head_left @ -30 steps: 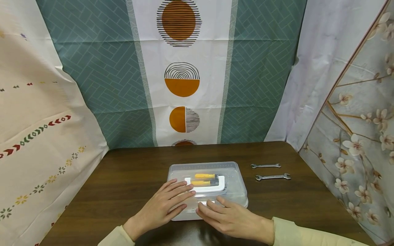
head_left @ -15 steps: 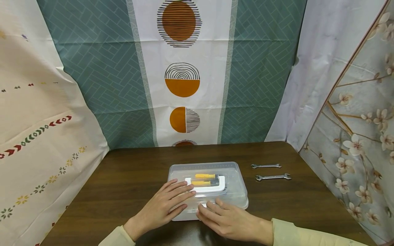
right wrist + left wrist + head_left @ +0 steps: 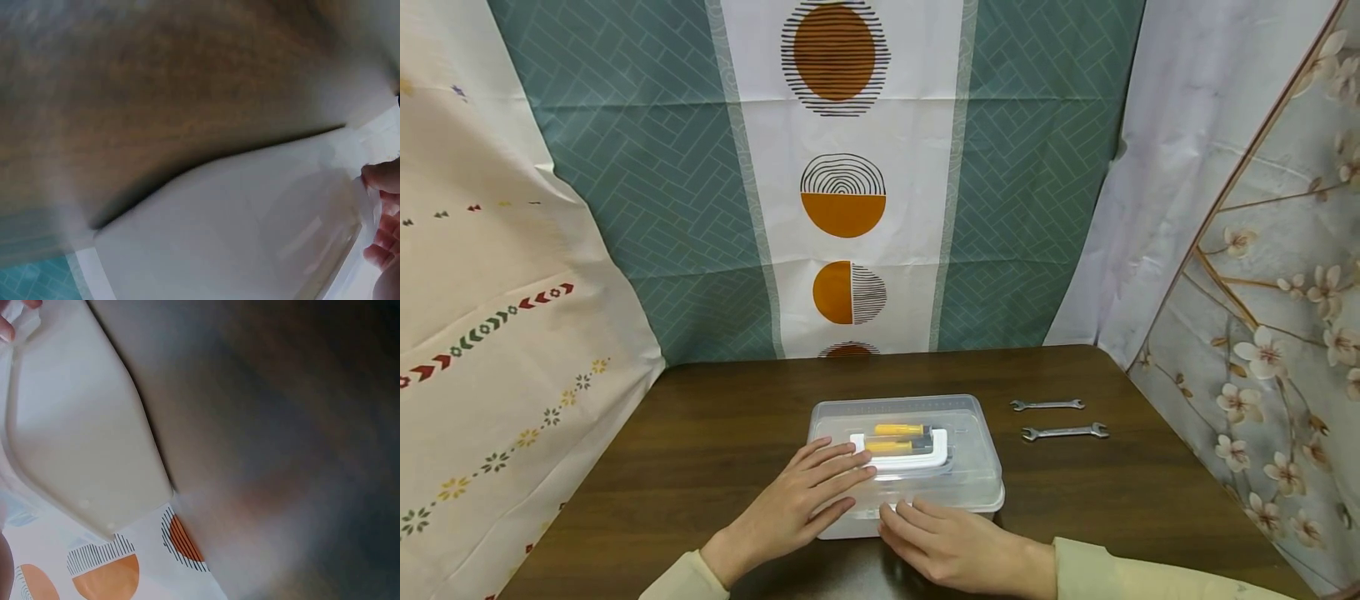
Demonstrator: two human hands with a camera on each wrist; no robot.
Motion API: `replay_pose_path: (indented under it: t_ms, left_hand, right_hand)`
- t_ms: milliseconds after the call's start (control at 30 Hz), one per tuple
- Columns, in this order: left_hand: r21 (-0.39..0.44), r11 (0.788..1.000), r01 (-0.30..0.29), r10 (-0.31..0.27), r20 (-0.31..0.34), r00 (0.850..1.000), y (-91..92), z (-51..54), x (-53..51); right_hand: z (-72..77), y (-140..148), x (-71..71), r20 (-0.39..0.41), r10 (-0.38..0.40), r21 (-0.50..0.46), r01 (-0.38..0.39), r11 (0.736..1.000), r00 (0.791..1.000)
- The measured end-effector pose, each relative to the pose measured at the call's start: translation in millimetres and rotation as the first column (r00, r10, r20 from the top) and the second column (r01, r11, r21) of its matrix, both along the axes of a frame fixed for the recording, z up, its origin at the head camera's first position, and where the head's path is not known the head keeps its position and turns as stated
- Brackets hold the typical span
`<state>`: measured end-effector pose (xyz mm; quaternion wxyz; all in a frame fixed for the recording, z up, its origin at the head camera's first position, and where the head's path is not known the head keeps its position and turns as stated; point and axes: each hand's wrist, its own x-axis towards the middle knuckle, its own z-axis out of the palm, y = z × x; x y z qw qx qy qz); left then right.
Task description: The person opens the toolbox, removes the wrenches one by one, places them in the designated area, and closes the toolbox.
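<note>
A translucent plastic box (image 3: 973, 467) with its lid on stands on the table before me. On its lid is a white carrying handle (image 3: 936, 454), and two yellow tool handles (image 3: 898, 430) show beside it, apparently through the lid. My left hand (image 3: 793, 504) rests with straight fingers on the lid's left front part. At the middle of the front side, my right hand (image 3: 951, 546) has its fingers bent and pinches the clear latch (image 3: 369, 197) between thumb and fingers. The left wrist view shows fingertips at that latch (image 3: 26, 324) too.
To the right of the box lie two open-ended wrenches, a smaller one (image 3: 1047, 405) behind a larger one (image 3: 1065, 432). The dark wooden table (image 3: 700, 450) ends at a patterned curtain (image 3: 857, 317) at the back. Printed cloths hang at both sides.
My right hand has dropped slightly at the box front, and its fingers have closed in on the latch. The left hand, box and wrenches have stayed in place.
</note>
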<state>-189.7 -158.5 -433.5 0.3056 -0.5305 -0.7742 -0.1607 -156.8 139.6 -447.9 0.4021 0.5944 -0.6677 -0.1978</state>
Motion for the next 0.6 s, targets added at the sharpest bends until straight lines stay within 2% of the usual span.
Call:
replay_pose_path:
  t_ms: [133,267,500,600]
  left_hand:
    - [0.014,1.0,0.019,-0.019,0.025,1.0,0.4,-0.1,0.4]
    - [0.022,0.999,0.027,-0.028,0.046,0.999,0.3,0.4,0.4]
    - [0.03,0.999,0.044,-0.046,0.068,0.997,0.4,1.2,-0.6]
    - [0.025,0.998,0.049,-0.051,0.071,0.996,0.1,2.3,-1.3]
  right_hand:
    - [-2.4,1.6,3.1,0.088,-0.048,0.028,0.046,0.999,0.995]
    - [-3.0,2.0,4.2,0.117,-0.074,0.05,0.069,0.996,0.99]
    - [-2.6,-3.5,1.4,0.082,-0.045,0.032,0.043,0.999,0.996]
    - [-2.1,-5.4,-0.2,0.036,-0.026,0.024,0.025,0.999,0.999]
